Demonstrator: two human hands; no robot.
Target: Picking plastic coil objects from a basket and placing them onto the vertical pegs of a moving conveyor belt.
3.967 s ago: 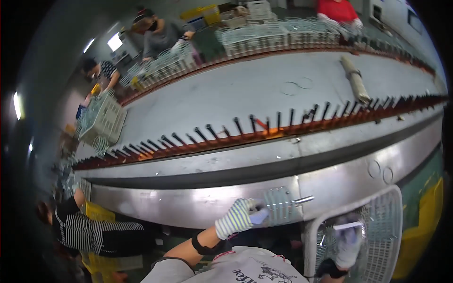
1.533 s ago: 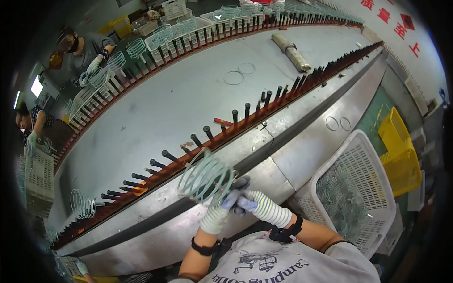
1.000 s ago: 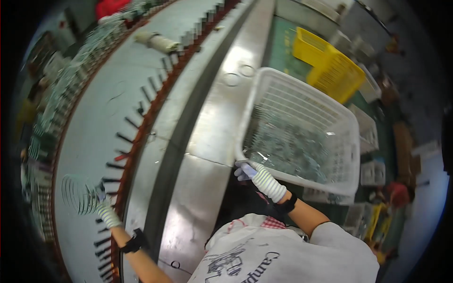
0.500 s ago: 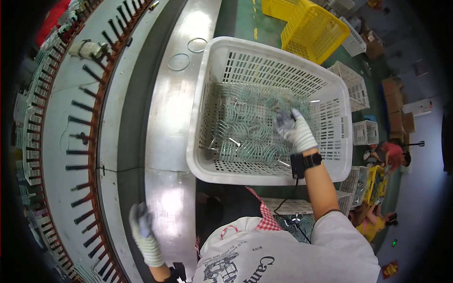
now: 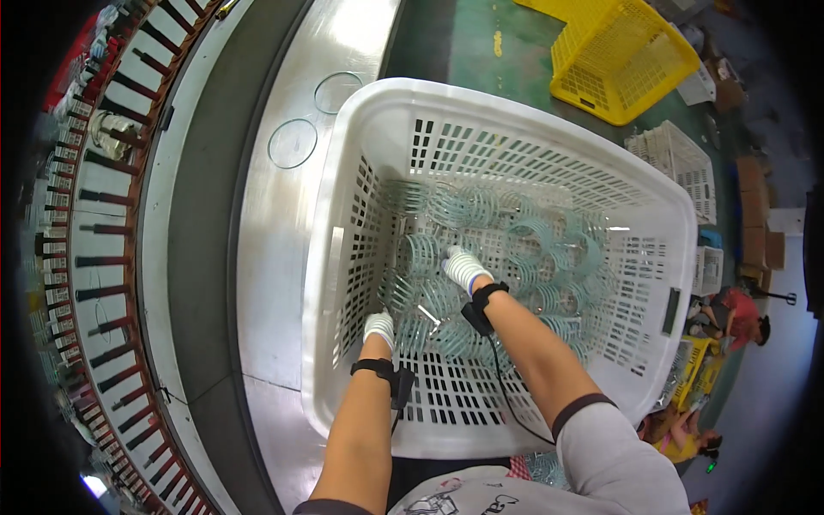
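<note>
A large white plastic basket (image 5: 322, 283) holds many thin, pale-green rings (image 5: 519, 236), standing in rows and lying in loose bundles. Both my hands reach down into it, in striped white gloves. My right hand (image 5: 465, 268) is closed at a bundle of rings left of the middle, its fingers curled in among them. Close to the basket's left wall, my left hand (image 5: 380, 328) touches the rings' near left edge; its fingers are hidden below the back of the hand. A short shiny metal piece (image 5: 429, 316) lies among the rings between my forearms.
Two single rings (image 5: 293, 143) lie on the metal ledge (image 5: 275, 257) at the left. Beyond runs a dark belt (image 5: 202, 257) beside a rack of black pegs (image 5: 103, 262). Yellow crates (image 5: 614, 64) and white crates (image 5: 678, 163) stand on the green floor; people (image 5: 734, 318) sit at far right.
My left hand has come from the metal ledge into the basket. My right hand has moved left and down among the rings. The view has drawn closer over the basket.
</note>
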